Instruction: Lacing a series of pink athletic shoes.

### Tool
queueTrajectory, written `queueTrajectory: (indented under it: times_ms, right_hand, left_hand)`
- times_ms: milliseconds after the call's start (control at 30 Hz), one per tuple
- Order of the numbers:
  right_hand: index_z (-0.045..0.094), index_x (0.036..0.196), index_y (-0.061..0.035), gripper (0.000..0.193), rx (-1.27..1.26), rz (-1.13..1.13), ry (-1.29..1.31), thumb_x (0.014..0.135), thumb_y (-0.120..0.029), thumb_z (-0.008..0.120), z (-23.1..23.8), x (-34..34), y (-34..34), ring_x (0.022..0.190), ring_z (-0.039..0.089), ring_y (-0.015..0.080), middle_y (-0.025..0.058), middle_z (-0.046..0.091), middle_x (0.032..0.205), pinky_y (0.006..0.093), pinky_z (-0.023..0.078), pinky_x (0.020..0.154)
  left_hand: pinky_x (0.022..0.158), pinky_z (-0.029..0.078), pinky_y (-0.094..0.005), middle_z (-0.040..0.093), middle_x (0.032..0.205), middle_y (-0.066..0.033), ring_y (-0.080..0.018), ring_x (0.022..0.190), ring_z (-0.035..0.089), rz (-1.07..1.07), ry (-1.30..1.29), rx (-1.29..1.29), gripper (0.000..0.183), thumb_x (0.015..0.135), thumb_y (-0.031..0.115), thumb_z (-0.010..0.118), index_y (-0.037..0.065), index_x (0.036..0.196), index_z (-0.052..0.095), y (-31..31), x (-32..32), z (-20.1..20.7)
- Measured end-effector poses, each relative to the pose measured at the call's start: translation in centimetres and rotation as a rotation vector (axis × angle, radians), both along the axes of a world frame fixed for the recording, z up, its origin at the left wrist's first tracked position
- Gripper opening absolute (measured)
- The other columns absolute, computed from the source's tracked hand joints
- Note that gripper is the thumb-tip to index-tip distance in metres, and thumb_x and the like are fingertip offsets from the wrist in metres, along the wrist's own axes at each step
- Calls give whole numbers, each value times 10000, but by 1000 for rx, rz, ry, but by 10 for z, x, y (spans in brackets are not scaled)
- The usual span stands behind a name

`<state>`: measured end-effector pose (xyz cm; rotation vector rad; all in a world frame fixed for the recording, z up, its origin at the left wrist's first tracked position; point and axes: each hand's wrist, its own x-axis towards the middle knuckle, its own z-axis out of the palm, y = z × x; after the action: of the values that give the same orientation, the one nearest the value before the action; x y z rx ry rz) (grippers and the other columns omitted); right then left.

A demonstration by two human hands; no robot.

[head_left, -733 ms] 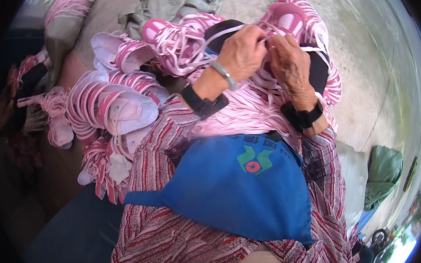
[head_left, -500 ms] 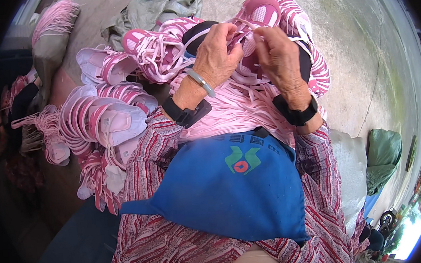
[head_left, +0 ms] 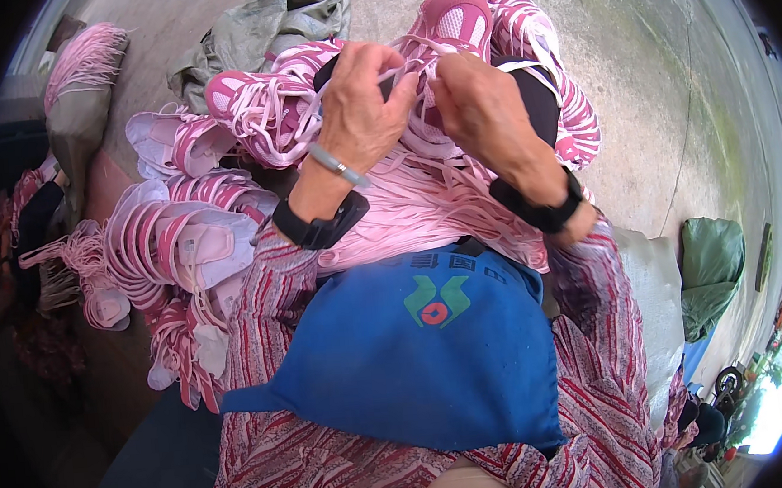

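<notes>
A pink and white shoe upper [head_left: 461,20] lies across my lap, toe pointing away from me. Over its lacing rows my left hand [head_left: 359,110] is closed on a pale pink shoelace [head_left: 430,53], its fingertips partly turned out of view. My right hand [head_left: 481,111] pinches the lace just to the right, thumb and fingers together, covering much of the upper's middle. Beneath both wrists a thick bundle of loose pink laces [head_left: 407,208] spreads over my lap. Left of my left hand rests a laced pink upper [head_left: 259,108].
Nested pink uppers [head_left: 521,31] curve down along the right of my lap. More stacked uppers [head_left: 173,232] are heaped at my left. A grey-green sack [head_left: 276,25] lies beyond on the concrete floor [head_left: 633,73]. A blue apron [head_left: 408,361] covers my front.
Both hands have shifted slightly left and nearer to me; my right hand has turned and its fingers have drawn tighter together. The view has moved a little, so the shoe uppers appear shifted left.
</notes>
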<state>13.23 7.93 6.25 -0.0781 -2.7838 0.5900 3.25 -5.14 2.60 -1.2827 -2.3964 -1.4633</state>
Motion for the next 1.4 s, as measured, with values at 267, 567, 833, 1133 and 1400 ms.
queueTrajectory:
  times_ms: [267, 567, 833, 1133, 1400]
  right_hand:
    - [565, 821, 22, 138, -1201, 1123, -219, 890, -96, 576, 67, 66, -73, 668, 566, 305, 135, 570, 744, 384, 448, 602]
    - [556, 1124, -40, 563, -1752, -506, -455, 982, -526, 308, 14, 115, 15, 388, 244, 10, -30, 409, 575, 148, 190, 327]
    - [568, 998, -7, 231, -1811, -10, -238, 978, -210, 459, 13, 101, 14, 468, 282, 2, -85, 348, 579, 183, 234, 400]
    - [547, 944, 1, 99, -532, 247, -274, 860, -27, 504, -22, 84, -20, 670, 594, 335, 187, 586, 741, 400, 467, 625]
    - [588, 871, 38, 141, -399, 284, -527, 823, -95, 580, 14, 84, -8, 659, 611, 342, 185, 595, 718, 396, 485, 609]
  left_hand:
    - [618, 541, -276, 606, 679, -49, -146, 599, 604, -488, -1665, 86, 520, 984, 417, 411, -65, 1130, 538, 19, 41, 16]
    - [595, 448, -424, 536, 718, -174, -373, 647, 569, -1230, -466, 16, 166, 927, 142, 437, -1, 890, 514, 10, 126, 56]
    - [680, 463, -406, 611, 804, -200, -341, 761, 613, -1567, -523, -337, 236, 935, 206, 469, -12, 896, 553, 18, 139, 49]
    - [784, 522, -286, 651, 928, -102, -170, 854, 635, -759, -1495, -232, 544, 1001, 441, 331, -38, 1076, 578, -6, 35, -5]
    - [507, 408, -201, 435, 624, 25, -61, 518, 435, -469, -1699, 205, 303, 975, 275, 489, -17, 1008, 563, -11, 50, -5]
